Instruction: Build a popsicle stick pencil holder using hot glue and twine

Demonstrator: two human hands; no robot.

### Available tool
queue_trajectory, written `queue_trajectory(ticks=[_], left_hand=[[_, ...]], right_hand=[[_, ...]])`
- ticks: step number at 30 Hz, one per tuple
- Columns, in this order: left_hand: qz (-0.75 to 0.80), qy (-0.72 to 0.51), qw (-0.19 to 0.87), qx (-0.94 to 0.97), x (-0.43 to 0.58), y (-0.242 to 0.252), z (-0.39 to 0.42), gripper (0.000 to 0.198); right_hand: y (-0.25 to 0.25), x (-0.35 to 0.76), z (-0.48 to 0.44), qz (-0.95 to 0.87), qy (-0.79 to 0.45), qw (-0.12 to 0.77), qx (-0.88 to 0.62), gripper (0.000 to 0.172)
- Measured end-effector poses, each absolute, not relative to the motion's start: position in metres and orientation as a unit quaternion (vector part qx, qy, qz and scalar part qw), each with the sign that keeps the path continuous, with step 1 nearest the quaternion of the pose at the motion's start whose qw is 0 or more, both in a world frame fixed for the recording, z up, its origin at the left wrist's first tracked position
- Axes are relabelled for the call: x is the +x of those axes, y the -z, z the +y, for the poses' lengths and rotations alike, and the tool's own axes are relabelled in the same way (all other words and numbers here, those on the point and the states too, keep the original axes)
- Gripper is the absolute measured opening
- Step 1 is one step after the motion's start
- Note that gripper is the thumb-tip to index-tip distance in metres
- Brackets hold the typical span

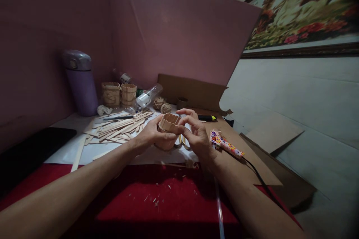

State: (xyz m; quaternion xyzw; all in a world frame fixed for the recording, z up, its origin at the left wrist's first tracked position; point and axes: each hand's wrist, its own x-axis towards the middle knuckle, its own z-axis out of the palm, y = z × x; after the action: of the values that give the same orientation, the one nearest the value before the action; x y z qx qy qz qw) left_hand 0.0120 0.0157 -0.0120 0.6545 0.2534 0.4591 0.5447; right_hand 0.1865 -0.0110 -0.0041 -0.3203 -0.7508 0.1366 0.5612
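"What is held?"

"A small wooden-stick cup (165,145), clasped over a white sheet (66,151) by the grip of the left hand (151,132) and touched on its right side by the right hand (196,134), whose grip cannot be told."

"And around it?"

"Loose sticks (123,129) are strewn left, two similar cups (110,95) are set far left, and a flowered, corded tool (226,146) is laid right."

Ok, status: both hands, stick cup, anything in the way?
Left hand holding stick cup, open end up. Right hand at its rim, fingers bent. Possible snag: gold loop handles near cup and right hand.
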Motion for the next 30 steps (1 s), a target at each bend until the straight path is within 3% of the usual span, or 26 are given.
queue_trajectory(ticks=[3,7,11,18,24,30], left_hand=[[0.254,-0.484,0.542,0.638,0.011,0.012,0.019,0.059],[0.246,-0.583,0.527,0.568,0.009,0.008,0.034,0.065],[0.253,-0.645,0.460,0.555,0.008,0.005,0.051,0.066],[0.343,-0.575,0.424,0.610,0.015,0.021,0.063,0.068],[0.370,-0.569,0.444,0.585,0.004,0.029,0.066,0.086],[0.403,-0.635,0.374,0.542,-0.010,0.024,0.065,0.049]], right_hand=[[0.007,0.188,-0.007,-0.735,-0.124,0.580,-0.329,0.014],[0.011,0.192,0.000,-0.677,-0.103,0.629,-0.368,0.035],[0.016,0.195,0.008,-0.635,-0.082,0.656,-0.399,0.033],[0.023,0.198,0.016,-0.636,-0.075,0.646,-0.416,0.031],[0.023,0.196,0.014,-0.634,-0.079,0.645,-0.419,0.029],[0.022,0.193,0.009,-0.616,-0.067,0.649,-0.441,0.029]])
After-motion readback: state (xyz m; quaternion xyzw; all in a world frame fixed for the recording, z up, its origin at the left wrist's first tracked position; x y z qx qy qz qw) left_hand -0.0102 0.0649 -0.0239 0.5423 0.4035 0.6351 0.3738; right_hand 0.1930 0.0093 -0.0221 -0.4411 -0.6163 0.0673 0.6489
